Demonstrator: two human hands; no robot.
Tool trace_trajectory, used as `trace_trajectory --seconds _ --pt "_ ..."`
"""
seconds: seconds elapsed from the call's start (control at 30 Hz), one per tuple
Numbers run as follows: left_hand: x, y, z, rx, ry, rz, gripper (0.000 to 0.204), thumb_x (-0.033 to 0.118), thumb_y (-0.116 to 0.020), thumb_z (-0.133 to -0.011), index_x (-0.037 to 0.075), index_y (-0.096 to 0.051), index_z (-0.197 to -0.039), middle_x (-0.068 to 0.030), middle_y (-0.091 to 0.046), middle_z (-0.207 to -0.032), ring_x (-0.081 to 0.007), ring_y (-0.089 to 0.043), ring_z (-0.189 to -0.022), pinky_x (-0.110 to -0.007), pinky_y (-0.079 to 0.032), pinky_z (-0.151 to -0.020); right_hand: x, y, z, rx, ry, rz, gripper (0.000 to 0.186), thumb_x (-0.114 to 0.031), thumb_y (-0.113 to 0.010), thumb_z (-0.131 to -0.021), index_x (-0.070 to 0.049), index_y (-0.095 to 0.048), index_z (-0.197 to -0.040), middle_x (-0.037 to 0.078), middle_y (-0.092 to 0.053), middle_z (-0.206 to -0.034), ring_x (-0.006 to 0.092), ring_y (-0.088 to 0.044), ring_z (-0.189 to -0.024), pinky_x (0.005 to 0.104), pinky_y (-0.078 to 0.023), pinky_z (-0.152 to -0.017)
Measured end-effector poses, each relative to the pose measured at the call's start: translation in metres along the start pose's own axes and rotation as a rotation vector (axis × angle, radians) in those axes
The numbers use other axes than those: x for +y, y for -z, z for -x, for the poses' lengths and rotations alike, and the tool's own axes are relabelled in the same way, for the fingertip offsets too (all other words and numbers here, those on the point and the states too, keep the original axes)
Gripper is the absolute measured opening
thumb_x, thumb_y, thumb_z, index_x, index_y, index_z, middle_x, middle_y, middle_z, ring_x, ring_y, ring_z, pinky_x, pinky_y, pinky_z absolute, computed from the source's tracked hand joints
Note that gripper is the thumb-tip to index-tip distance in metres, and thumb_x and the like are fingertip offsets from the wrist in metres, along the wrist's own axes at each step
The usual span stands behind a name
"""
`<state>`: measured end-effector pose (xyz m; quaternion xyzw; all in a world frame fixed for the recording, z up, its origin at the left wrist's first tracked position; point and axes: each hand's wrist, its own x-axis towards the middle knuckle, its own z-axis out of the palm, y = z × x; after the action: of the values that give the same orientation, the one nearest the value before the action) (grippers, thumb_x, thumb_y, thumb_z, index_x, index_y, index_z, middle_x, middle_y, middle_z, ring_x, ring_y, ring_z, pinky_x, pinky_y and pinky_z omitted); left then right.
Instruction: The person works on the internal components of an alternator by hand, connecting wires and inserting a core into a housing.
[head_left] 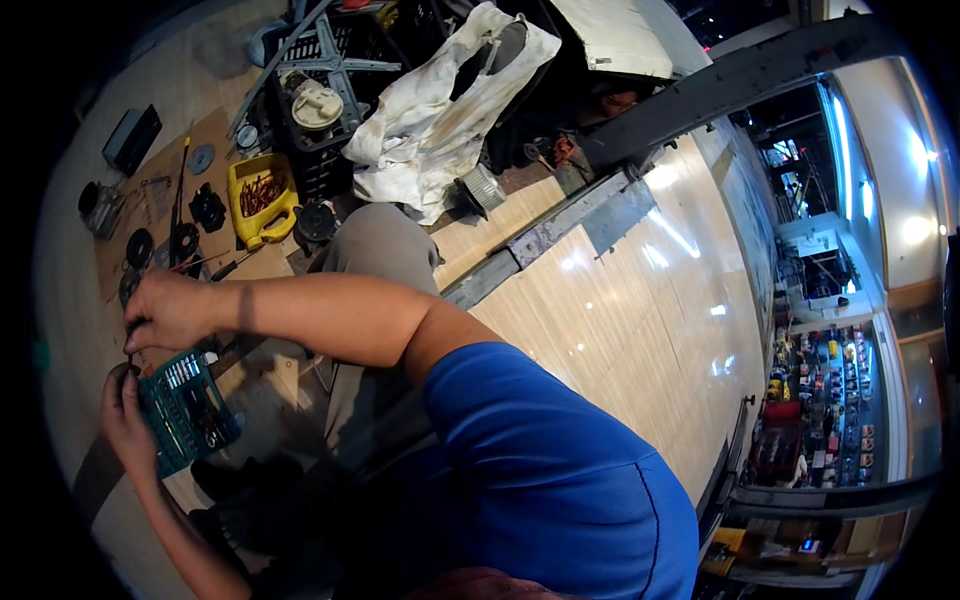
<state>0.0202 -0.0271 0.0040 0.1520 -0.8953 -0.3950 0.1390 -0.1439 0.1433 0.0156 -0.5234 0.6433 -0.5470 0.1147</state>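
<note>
Small dark piece [123, 369] held beside the green tool case [178, 452]

From here I see the left hand [126, 425] gripping the small dark piece at its fingertips, by the open case. The right hand [168, 308] sits just beyond it, fingers curled; what it grips, if anything, I can't tell. Past both hands, a yellow jug [250, 228] holds coppery bits [262, 190]

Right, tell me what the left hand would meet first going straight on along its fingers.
Pointing up the picture, the left hand would likely meet the right hand first, at its fingertips just beyond; one view leaves depth unclear, so it might miss.
</note>
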Motion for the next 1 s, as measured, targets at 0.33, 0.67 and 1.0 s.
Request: trace_trajectory --seconds 0.33,0.67,1.0 --pt "-0.007 -0.005 -0.004 -0.159 0.144 0.448 0.026 0.027 -0.052 -0.095 0.002 -0.058 -0.102 0.0035 -0.049 -0.077 -0.0027 -0.040 -0.064 -0.018 -0.030 -0.055 -0.005 0.005 0.003 0.007 -0.007 -0.131 0.025 -0.026 -0.073 -0.074 -0.001 -0.067 -0.077 0.018 -0.061 -0.066 0.0315 -0.062 -0.062 0.0361 -0.048 -0.058" --pt "-0.007 -0.017 -0.003 -0.067 0.078 0.333 0.029 0.020 -0.056 -0.094 -0.002 -0.056 -0.112 -0.0039 -0.059 -0.094 -0.0092 -0.051 -0.074 -0.022 -0.041 -0.068 0.002 -0.001 0.004 0.114 0.033 0.007 0.021 -0.021 -0.072 -0.074 0.000 -0.067 -0.076 0.020 -0.060 -0.066 0.0338 -0.061 -0.062 0.0372 -0.048 -0.058" --pt "-0.003 -0.016 -0.001 0.008 0.052 0.238 0.027 0.019 -0.054 -0.095 -0.004 -0.059 -0.108 -0.0043 -0.060 -0.092 -0.0082 -0.052 -0.074 -0.021 -0.041 -0.066 0.000 0.000 0.004 0.077 -0.034 -0.120 0.026 -0.023 -0.074 -0.073 0.002 -0.067 -0.076 0.022 -0.061 -0.066 0.0314 -0.061 -0.061 0.0367 -0.048 -0.059"
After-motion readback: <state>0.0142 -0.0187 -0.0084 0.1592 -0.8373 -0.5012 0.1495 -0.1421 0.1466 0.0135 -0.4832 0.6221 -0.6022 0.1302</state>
